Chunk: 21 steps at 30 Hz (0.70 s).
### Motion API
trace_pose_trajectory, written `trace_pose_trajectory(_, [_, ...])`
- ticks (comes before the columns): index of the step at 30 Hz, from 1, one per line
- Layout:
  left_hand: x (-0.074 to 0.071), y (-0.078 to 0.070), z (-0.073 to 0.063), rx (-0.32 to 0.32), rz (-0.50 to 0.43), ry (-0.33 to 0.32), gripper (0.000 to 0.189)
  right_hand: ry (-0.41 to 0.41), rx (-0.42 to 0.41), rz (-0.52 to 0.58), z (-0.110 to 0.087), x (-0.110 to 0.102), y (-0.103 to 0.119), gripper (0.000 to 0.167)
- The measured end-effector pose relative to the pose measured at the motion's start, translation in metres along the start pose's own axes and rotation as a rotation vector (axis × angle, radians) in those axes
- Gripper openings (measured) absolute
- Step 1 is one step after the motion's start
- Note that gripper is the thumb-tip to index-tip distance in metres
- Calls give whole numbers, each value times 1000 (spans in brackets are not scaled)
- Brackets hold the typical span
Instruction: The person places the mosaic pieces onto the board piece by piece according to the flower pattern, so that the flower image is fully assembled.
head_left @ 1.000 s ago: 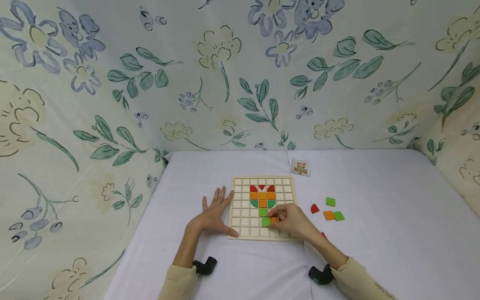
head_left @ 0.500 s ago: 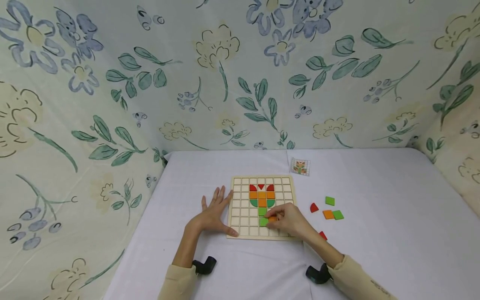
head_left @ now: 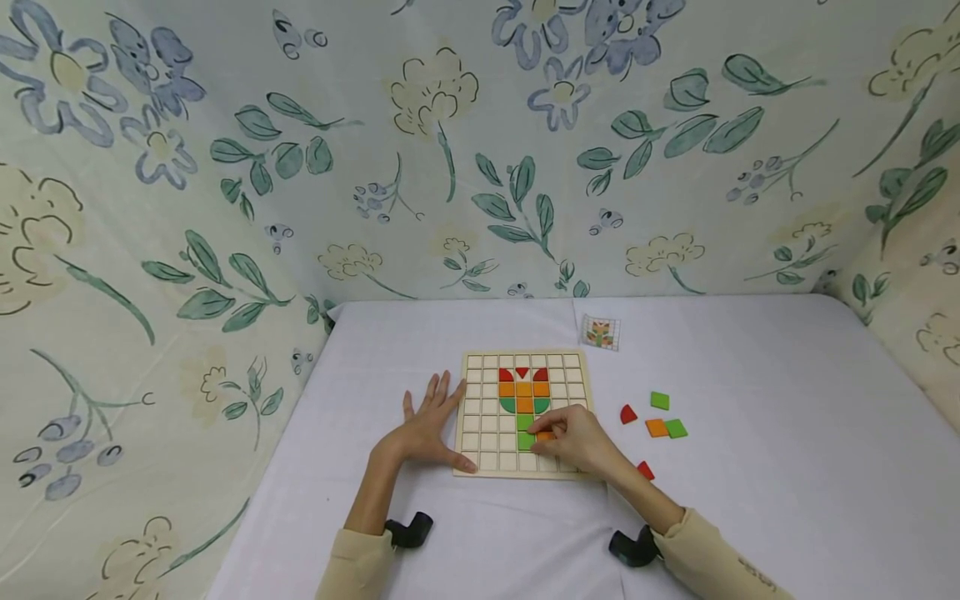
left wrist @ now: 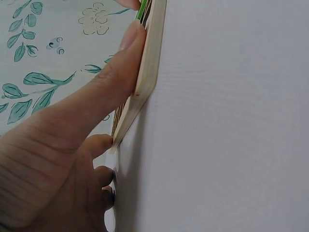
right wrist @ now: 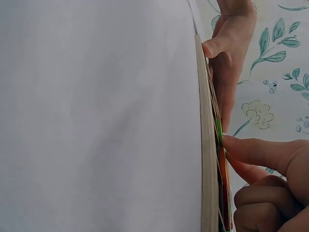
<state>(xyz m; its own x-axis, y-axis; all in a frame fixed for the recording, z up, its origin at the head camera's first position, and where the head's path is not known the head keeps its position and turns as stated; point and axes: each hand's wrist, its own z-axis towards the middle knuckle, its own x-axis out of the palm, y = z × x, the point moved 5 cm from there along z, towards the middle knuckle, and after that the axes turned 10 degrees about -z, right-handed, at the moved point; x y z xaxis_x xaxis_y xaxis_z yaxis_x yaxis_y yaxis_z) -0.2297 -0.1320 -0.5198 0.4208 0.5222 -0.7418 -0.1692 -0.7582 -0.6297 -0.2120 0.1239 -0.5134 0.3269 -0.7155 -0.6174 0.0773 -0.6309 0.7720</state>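
A wooden grid board point(head_left: 489, 442) lies on the white cloth, bearing red, orange and green tiles. My left hand point(head_left: 425, 429) is spread at its left side, thumb on the near left corner and fingertips at the left edge. In the left wrist view the thumb point(left wrist: 104, 89) presses on the board's rim. With thumb and index finger, my right hand point(head_left: 579, 439) pinches a green square tile point(head_left: 526, 442), which sits in a cell below another green square point(head_left: 525, 422). An orange tile point(head_left: 545, 436) shows partly under the right hand; what lies farther right is hidden.
Right of the board lie loose tiles: a red quarter-round point(head_left: 627, 414), a green square point(head_left: 660, 401), an orange square point(head_left: 656, 428) touching another green one point(head_left: 677, 428), and a red piece point(head_left: 645, 471) by the right forearm. A small pattern card point(head_left: 601, 333) lies behind.
The green square tile has shifted slightly left and away from me, from askew to lined up in its cell, with my right hand following. The left hand keeps its place.
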Motion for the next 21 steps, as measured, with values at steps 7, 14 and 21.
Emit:
trace_pose_trajectory(7, [0, -1, 0, 0, -6, 0, 139, 3, -8, -24, -3, -8, 2, 15])
trace_pose_trajectory(14, [0, -2, 0, 0, 0, -1, 138, -24, 23, -71, -12, -35, -9, 18])
trace_pose_trajectory(21, [2, 0, 1, -8, 8, -1, 137, -59, 89, -85, -27, -69, -38, 27])
